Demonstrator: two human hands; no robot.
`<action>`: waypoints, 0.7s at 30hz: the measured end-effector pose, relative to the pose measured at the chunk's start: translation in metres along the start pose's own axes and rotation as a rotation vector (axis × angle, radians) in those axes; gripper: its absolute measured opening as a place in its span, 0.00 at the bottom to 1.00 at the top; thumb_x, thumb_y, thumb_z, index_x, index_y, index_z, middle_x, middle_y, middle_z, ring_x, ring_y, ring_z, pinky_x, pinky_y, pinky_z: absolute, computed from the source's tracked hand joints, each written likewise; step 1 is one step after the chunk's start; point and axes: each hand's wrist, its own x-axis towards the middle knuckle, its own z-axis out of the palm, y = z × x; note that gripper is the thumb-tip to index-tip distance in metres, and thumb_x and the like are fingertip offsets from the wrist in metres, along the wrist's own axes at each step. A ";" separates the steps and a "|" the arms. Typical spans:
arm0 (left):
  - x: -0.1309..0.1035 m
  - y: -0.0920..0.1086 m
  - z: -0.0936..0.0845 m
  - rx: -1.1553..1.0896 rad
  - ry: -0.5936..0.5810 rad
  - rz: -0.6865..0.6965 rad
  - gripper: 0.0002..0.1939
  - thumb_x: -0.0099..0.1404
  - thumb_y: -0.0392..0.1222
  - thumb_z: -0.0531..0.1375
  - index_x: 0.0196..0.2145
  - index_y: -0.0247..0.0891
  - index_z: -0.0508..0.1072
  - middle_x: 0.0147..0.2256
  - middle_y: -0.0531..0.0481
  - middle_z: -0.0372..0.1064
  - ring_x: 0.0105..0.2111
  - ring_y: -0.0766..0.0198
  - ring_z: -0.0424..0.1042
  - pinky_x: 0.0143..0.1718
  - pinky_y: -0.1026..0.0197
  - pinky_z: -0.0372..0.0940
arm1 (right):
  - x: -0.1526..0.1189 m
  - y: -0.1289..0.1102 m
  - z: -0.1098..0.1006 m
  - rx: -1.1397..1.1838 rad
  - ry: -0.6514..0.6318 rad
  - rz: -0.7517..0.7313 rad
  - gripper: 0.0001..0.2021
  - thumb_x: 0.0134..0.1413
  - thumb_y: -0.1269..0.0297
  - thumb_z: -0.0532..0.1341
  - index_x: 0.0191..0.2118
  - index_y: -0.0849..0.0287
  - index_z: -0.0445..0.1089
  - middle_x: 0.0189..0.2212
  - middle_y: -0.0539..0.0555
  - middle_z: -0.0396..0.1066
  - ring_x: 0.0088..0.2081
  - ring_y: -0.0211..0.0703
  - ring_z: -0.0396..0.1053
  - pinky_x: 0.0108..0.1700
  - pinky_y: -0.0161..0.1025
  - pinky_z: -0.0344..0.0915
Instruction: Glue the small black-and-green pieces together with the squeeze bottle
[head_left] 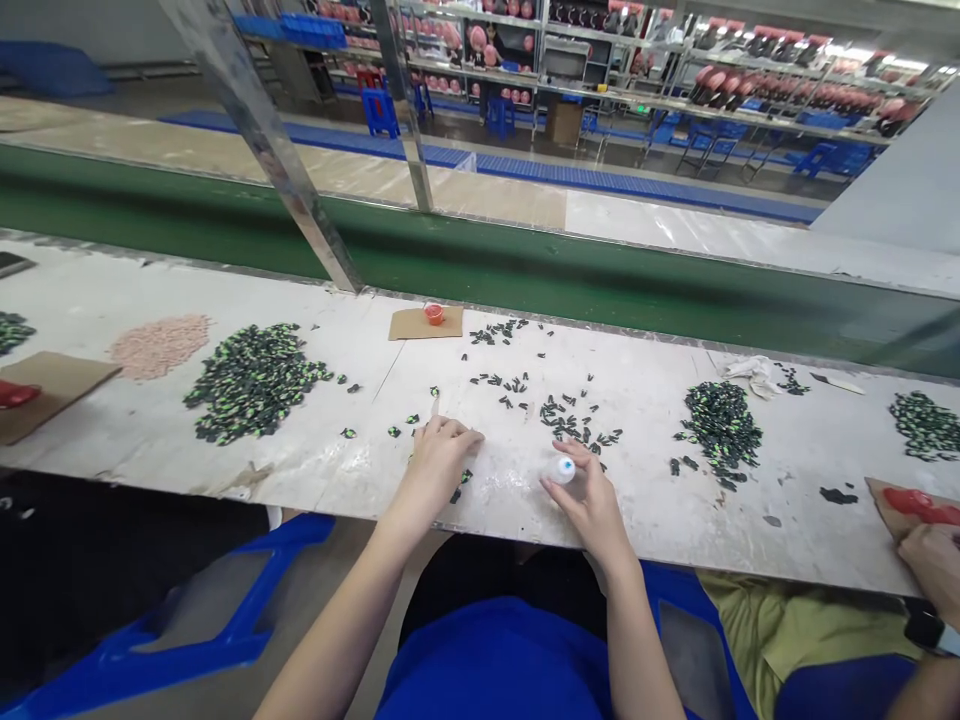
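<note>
My right hand (596,500) grips a small white bottle (564,470) between thumb and fingers, its blue-marked end facing up toward me. Left of it, my left hand (439,465) rests low over the white tabletop with its fingers curled together; whatever they pinch is hidden. Small black-and-green pieces (466,477) lie beside and partly under that hand. A few similar loose pieces (394,431) sit to its left. Just beyond my right hand, small dark slender pieces (574,425) are scattered.
A large heap of black-and-green pieces (251,385) and a pink heap (161,345) lie left. Another dark heap (721,425) lies right. A small red tub (433,314) stands on cardboard (405,324) at the back. A co-worker's hand (934,560) is far right. A metal post (300,200) rises behind.
</note>
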 end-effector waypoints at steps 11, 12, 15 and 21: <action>-0.018 0.031 0.042 -0.401 -0.018 0.014 0.04 0.61 0.36 0.62 0.33 0.43 0.76 0.35 0.52 0.77 0.46 0.53 0.70 0.50 0.47 0.58 | -0.014 -0.001 -0.026 0.322 0.198 0.116 0.16 0.37 0.54 0.70 0.33 0.57 0.75 0.29 0.53 0.75 0.29 0.44 0.70 0.28 0.37 0.65; -0.021 0.030 0.043 -0.372 0.010 -0.007 0.03 0.61 0.36 0.62 0.33 0.44 0.76 0.35 0.52 0.77 0.48 0.51 0.69 0.50 0.46 0.58 | -0.014 -0.002 -0.026 0.326 0.186 0.128 0.17 0.38 0.54 0.70 0.35 0.57 0.75 0.29 0.53 0.75 0.28 0.43 0.70 0.28 0.37 0.64; -0.027 0.027 0.043 -0.329 0.052 -0.020 0.05 0.59 0.35 0.64 0.34 0.44 0.75 0.36 0.52 0.77 0.51 0.49 0.67 0.50 0.45 0.58 | -0.015 -0.002 -0.021 0.320 0.206 0.161 0.18 0.41 0.56 0.69 0.40 0.57 0.74 0.24 0.50 0.71 0.24 0.40 0.67 0.25 0.35 0.62; -0.027 0.023 0.044 -0.386 0.074 0.005 0.07 0.60 0.35 0.63 0.36 0.44 0.75 0.38 0.51 0.78 0.49 0.52 0.70 0.50 0.48 0.59 | -0.015 0.000 -0.003 0.262 0.363 0.185 0.13 0.45 0.54 0.67 0.24 0.60 0.70 0.18 0.49 0.68 0.20 0.37 0.63 0.22 0.34 0.59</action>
